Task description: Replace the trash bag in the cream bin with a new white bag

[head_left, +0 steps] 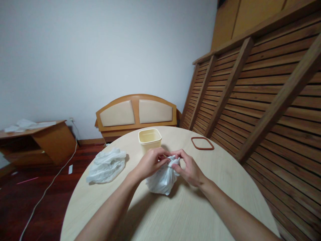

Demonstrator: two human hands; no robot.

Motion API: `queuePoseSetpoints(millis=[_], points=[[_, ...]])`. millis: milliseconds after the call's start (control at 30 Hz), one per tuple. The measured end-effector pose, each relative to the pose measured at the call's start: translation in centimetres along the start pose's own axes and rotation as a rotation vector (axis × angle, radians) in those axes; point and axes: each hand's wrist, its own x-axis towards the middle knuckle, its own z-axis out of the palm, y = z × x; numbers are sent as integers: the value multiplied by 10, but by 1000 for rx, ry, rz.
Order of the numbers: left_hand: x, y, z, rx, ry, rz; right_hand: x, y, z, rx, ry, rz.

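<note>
Left hand (pixel 156 161), partly masking cream bin (pixel 150 144), and right hand (pixel 190 169) pinch gathered plastic bag (pixel 162 182); crumpled bag (pixel 107 166) near left edge of table (pixel 228 174), brown ring (pixel 204 148) near far-right edge.

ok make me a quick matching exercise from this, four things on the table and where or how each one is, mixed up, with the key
Things
1. yellow bin
2. brown frame
3. left white bag
4. middle white bag

Place or state
A. crumpled, with no hand on it
B. gathered top held by the left hand and right hand
C. upright, open top showing
D. lying flat toward the right of the table

Pairs: 1-C, 2-D, 3-A, 4-B
</note>
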Motion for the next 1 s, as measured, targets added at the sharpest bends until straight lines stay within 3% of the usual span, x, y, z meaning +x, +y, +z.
queuePoseSetpoints(millis=[200, 500, 667, 867, 1000], points=[[-1, 11, 1, 102, 35, 74, -1, 0, 14, 35, 60, 68], [-1, 7, 4, 84, 106, 84, 0, -1, 10, -125, -23, 17], [0, 3, 6, 11, 122, 28, 1, -1, 10, -256, -40, -6], [1, -5, 10, -205, 105, -73, 0, -1, 13, -178, -68, -32], [1, -3, 9, -185, 80, -69, 0, 2, 13, -229, -90, 13]])
